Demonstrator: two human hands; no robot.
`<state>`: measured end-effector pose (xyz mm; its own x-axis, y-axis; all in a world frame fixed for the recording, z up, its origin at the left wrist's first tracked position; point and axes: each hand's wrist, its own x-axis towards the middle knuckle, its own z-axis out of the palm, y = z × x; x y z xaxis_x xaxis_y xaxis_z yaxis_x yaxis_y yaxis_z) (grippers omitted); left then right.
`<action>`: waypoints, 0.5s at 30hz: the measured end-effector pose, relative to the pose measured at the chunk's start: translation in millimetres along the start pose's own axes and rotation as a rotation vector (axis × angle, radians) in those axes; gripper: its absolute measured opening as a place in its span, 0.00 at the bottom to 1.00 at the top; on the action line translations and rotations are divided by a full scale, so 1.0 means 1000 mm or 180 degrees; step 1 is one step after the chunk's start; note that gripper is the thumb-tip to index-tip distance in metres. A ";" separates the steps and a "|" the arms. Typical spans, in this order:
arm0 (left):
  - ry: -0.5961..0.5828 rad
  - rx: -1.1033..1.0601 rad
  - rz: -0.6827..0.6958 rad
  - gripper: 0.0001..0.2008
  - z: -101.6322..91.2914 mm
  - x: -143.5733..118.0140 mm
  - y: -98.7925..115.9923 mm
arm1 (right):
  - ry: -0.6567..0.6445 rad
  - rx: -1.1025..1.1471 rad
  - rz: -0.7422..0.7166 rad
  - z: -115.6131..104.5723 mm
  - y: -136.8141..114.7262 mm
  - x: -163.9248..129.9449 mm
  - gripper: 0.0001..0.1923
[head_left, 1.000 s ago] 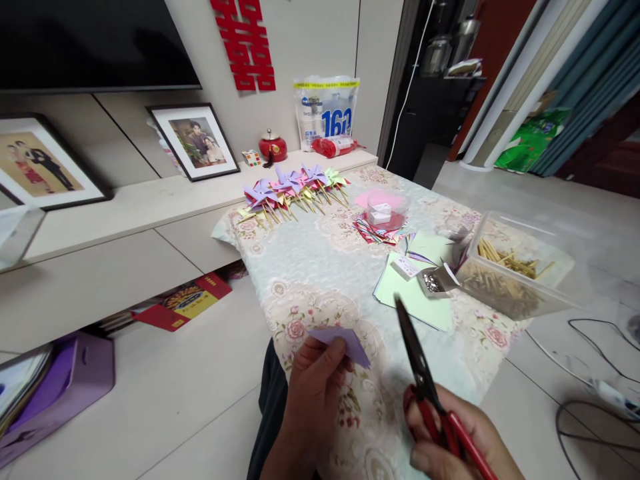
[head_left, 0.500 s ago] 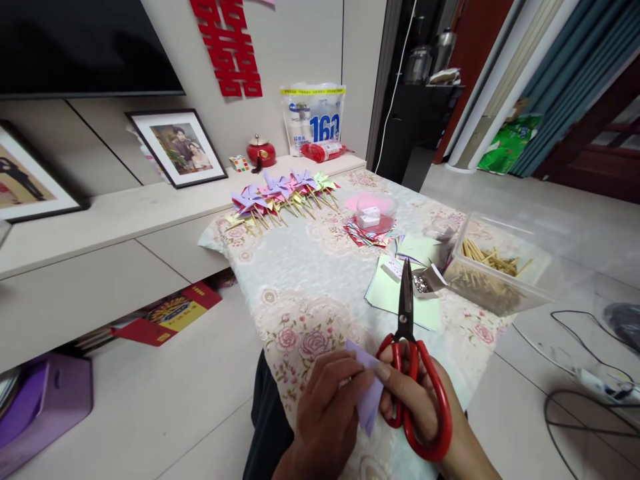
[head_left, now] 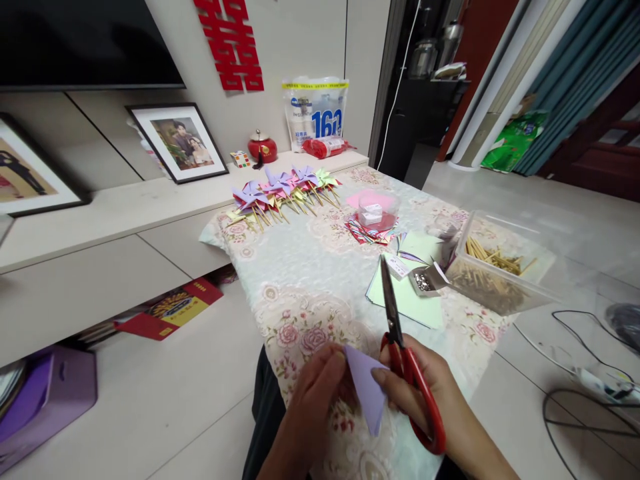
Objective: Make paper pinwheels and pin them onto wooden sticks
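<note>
Nearest, we record the folded purple paper (head_left: 367,387) above the floral tablecloth (head_left: 300,273), between both hands. Our left hand (head_left: 316,387) pinches its left edge; our right hand (head_left: 430,373) presses a thumb to its right edge while gripping the scissors (head_left: 430,413) by their red handles. The blades look closed, point away from us and cross our view of the green paper stack (head_left: 410,310), masking part of it. On that stack we find a small white box (head_left: 398,267) and an open box (head_left: 424,283) of shiny bits, too small to identify. To the right, a clear tub (head_left: 493,290) of sticks takes up the table's side. Beyond, a round clear container (head_left: 383,210) sits on patterned papers (head_left: 357,233), with pinwheels (head_left: 280,187) farther left. Farthest, on the cabinet (head_left: 117,200), we log a red jar (head_left: 265,149), a coloured cube (head_left: 241,159) and a large printed bag (head_left: 316,110), all well apart from our hands.
</note>
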<state>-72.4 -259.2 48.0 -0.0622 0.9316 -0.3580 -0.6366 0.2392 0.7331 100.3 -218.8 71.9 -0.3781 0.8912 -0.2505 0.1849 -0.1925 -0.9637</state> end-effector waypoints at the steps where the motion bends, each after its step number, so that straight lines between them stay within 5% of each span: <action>1: -0.0088 0.0181 -0.0160 0.09 0.001 0.000 -0.001 | -0.0056 -0.0047 -0.0016 0.001 0.000 -0.001 0.16; 5: -0.0115 0.0436 -0.0448 0.12 0.004 0.003 -0.001 | -0.0171 0.0119 0.0097 0.002 0.001 -0.003 0.17; 15: 0.0690 -0.1042 -0.0218 0.10 -0.003 0.009 0.020 | -0.0211 0.0497 0.0171 -0.026 0.023 -0.047 0.32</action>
<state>-88.3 -247.0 58.0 -0.1496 0.8289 -0.5391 -0.8541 0.1664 0.4928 145.5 -254.4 63.5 -0.4313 0.8500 -0.3026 0.0651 -0.3052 -0.9501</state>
